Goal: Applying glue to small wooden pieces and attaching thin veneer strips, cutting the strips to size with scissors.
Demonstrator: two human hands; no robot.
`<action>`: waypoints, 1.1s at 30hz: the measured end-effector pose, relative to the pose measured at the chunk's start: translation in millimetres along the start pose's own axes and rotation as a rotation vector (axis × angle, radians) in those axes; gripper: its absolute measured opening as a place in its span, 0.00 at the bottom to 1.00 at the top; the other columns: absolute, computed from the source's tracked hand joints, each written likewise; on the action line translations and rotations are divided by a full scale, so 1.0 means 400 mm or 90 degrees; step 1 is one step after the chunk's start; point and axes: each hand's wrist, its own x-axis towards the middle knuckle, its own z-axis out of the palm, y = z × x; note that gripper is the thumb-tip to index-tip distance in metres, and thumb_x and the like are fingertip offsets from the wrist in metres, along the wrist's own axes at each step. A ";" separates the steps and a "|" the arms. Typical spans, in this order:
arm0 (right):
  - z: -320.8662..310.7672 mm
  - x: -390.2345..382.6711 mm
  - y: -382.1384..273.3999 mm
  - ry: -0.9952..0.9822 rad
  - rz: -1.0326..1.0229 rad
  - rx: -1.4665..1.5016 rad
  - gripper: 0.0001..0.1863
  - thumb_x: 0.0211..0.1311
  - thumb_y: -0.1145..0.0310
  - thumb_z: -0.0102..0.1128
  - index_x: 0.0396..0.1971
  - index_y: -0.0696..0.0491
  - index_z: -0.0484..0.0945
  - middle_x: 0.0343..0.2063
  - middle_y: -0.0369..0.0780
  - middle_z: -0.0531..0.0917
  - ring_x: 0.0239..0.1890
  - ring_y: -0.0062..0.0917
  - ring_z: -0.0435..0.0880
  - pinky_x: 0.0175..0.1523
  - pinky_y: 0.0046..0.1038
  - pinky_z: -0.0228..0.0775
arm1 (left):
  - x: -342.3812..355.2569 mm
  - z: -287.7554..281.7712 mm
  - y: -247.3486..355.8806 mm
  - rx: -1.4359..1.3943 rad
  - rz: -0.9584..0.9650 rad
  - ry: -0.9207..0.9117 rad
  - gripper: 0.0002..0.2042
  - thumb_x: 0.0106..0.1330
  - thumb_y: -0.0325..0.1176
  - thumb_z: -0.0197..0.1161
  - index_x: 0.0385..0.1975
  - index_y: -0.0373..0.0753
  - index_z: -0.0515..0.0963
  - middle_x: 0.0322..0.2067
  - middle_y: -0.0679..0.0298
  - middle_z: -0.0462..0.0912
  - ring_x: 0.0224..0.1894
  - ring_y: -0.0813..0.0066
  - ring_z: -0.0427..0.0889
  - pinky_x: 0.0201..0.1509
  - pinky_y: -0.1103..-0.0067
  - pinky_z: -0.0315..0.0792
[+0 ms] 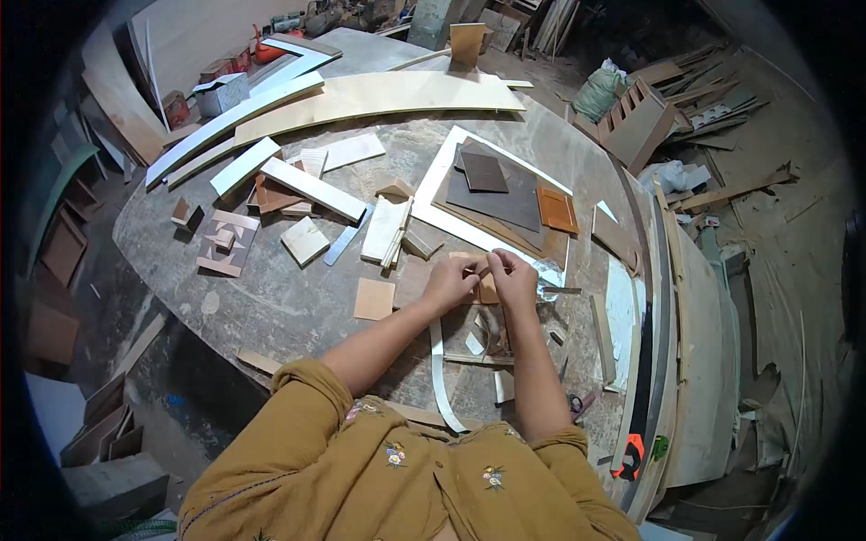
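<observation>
My left hand (451,287) and my right hand (512,287) meet at the middle of the worktable (307,325), fingers pinched at something too small to make out. Partly hidden beneath them lies a light brown piece (488,290). A square tan wood piece (373,298) lies left of my left hand. Crumpled shiny material (548,273) is just right of my right hand. Between my forearms are small offcuts (474,343) and a curving white strip (438,379).
Long boards (379,95) cross the back. A white frame (433,212) bears dark panels (485,171). Several wood blocks (305,239) and layered pieces (225,243) lie at left. An orange-handled saw (634,455) sits at the right edge. Scrap wood (686,108) is piled beyond the table.
</observation>
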 end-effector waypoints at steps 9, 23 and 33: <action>-0.087 -0.084 -0.070 0.086 -0.026 0.127 0.14 0.59 0.66 0.56 0.39 0.60 0.79 0.31 0.40 0.82 0.31 0.20 0.79 0.38 0.22 0.71 | -0.047 -0.083 0.084 -0.569 -0.176 -0.166 0.16 0.63 0.35 0.57 0.48 0.36 0.73 0.38 0.64 0.80 0.40 0.76 0.79 0.45 0.79 0.72; -0.199 -0.257 -0.251 0.054 -0.170 0.223 0.13 0.52 0.77 0.59 0.40 0.59 0.77 0.34 0.41 0.79 0.34 0.23 0.79 0.39 0.22 0.73 | -0.168 -0.168 0.257 -0.844 -0.142 -0.369 0.19 0.64 0.31 0.54 0.55 0.37 0.65 0.48 0.63 0.74 0.49 0.73 0.75 0.55 0.72 0.72; -0.247 -0.339 -0.279 0.084 -0.251 0.192 0.08 0.48 0.80 0.61 0.31 0.58 0.80 0.30 0.39 0.79 0.30 0.21 0.79 0.35 0.19 0.72 | -0.249 -0.132 0.315 -0.852 -0.287 -0.373 0.15 0.62 0.33 0.58 0.47 0.37 0.71 0.41 0.62 0.78 0.43 0.74 0.79 0.45 0.79 0.75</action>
